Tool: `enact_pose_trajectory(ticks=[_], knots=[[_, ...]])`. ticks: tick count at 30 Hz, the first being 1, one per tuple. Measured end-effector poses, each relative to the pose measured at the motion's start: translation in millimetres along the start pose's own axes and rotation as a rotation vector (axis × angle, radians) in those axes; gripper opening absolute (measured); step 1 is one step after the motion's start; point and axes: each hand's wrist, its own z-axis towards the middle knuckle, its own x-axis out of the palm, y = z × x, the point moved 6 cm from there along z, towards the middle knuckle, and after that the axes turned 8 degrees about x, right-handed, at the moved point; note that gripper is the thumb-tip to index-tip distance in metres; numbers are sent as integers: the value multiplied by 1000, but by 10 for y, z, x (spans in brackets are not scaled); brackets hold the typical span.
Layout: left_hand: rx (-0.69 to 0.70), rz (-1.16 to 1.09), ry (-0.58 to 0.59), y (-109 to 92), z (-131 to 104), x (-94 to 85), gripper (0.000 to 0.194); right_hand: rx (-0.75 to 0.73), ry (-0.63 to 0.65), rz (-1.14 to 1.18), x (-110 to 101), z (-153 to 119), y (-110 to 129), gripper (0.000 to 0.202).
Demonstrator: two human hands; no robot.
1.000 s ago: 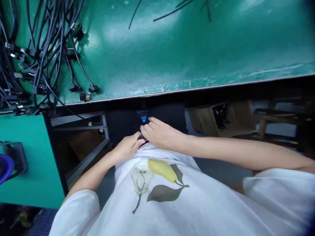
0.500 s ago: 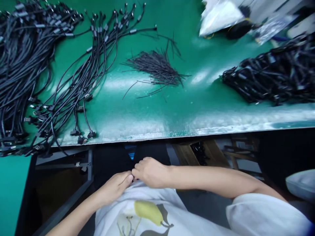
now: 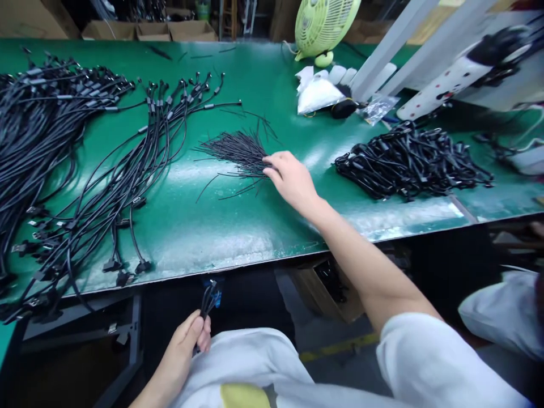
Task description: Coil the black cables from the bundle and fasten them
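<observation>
Low in front of my body, my left hand [image 3: 187, 340] is closed around a folded black cable [image 3: 208, 297], whose looped end and a connector stick out above the fingers. On the green table, my right hand [image 3: 291, 178] reaches out to the heap of thin black twist ties [image 3: 238, 152]. Thumb and forefinger pinch at the right-hand ends of the ties; how many are between them is hidden. A few stray ties lie around the heap.
Straight black cables [image 3: 140, 153] lie spread left of the ties, beside a larger cable pile [image 3: 38, 130]. Bundled cables [image 3: 408, 161] are heaped at the right. Farther back are a white bag [image 3: 318, 95], a green fan [image 3: 325, 25] and a spotted bottle [image 3: 446, 88].
My hands were together at my waist; now they are apart. The right has reached forward to the twist ties, and the cable in my left has come into sight. The view has tilted up.
</observation>
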Motion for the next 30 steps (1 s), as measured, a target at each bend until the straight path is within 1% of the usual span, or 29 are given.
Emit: enact_pose_trajectory(ticks=[1,3,4,6,9,13,15,19,21,23,25,27,28,29,30], knots=[[16,-9,9,-19,-10,21,45,32,-2,-68,65,178,-130,22],[43,0,53,-74,-26,87,44,34,25,-164,229,391,-271,17],[53,6,73,-107,-31,119,43,16,31,-197,298,434,-294,15],[68,6,95,-172,-34,165,42,-7,-9,-242,363,435,-307,15],[75,-16,114,-236,-22,212,42,-7,-81,-256,355,378,-337,15],[48,-81,152,-246,-2,305,43,9,-62,-197,364,381,-400,12],[46,-135,112,-254,7,319,45,16,-87,-167,349,381,-403,14],[50,-212,8,-250,1,271,44,16,-235,-108,240,339,-394,17],[60,-215,12,-227,-13,248,43,11,-291,-96,173,341,-408,15],[83,-188,40,-210,-22,236,42,2,-305,-89,93,358,-396,16],[118,-164,53,-230,-21,234,41,-11,-303,-79,-7,312,-294,18],[165,-172,42,-315,-15,250,40,-40,-311,-42,-94,103,-51,20],[195,-185,34,-382,-11,268,40,-65,-298,-3,-103,-74,123,21],[228,-196,29,-458,-6,290,39,-102,-256,50,-76,-294,322,21],[260,-206,29,-536,4,314,37,-149,-178,118,-12,-545,536,19]])
